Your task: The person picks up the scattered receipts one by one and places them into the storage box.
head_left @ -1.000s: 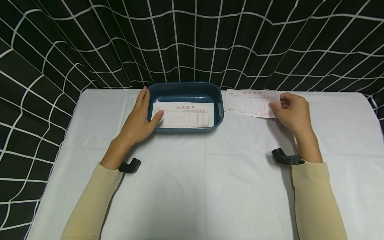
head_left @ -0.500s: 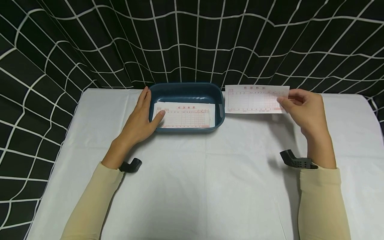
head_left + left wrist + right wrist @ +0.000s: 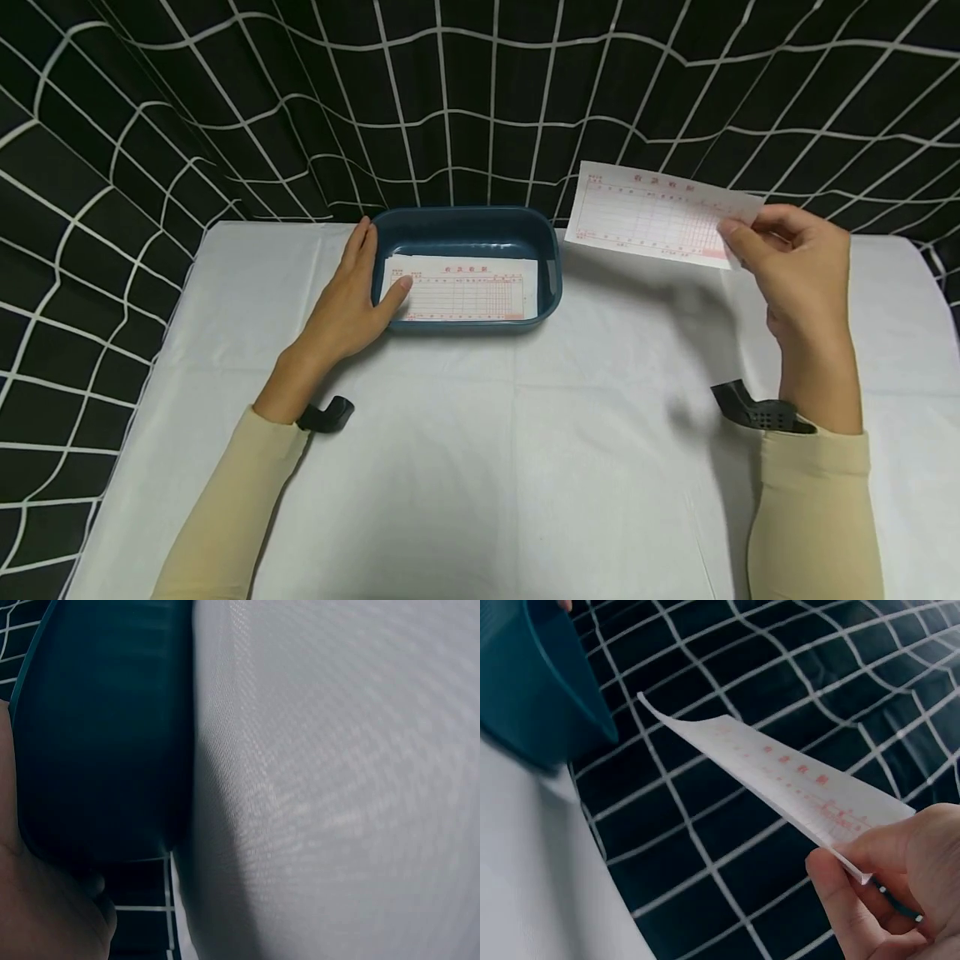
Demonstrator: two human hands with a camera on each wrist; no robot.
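A dark blue plastic tray [image 3: 465, 218] stands at the table's back edge, with printed receipt slips [image 3: 465, 292] lying in it. My left hand [image 3: 345, 300] holds the tray's left end, fingers along the outer wall and thumb over the rim; the left wrist view shows the tray's outer wall [image 3: 105, 735] beside that hand. To the right, my right hand [image 3: 798, 258] pinches a single receipt slip [image 3: 660, 212] by its right end between thumb and fingers. This slip is raised above the table and tilted; in the right wrist view its far corner curls up.
A white cloth covers the table [image 3: 510, 467]. Behind it and at the left hangs a black curtain with a white grid [image 3: 465, 100]. Each wrist carries a black camera mount [image 3: 757, 408].
My right hand has lifted the slip from beside the tray, carrying it up and to the right. The left hand stays on the tray.
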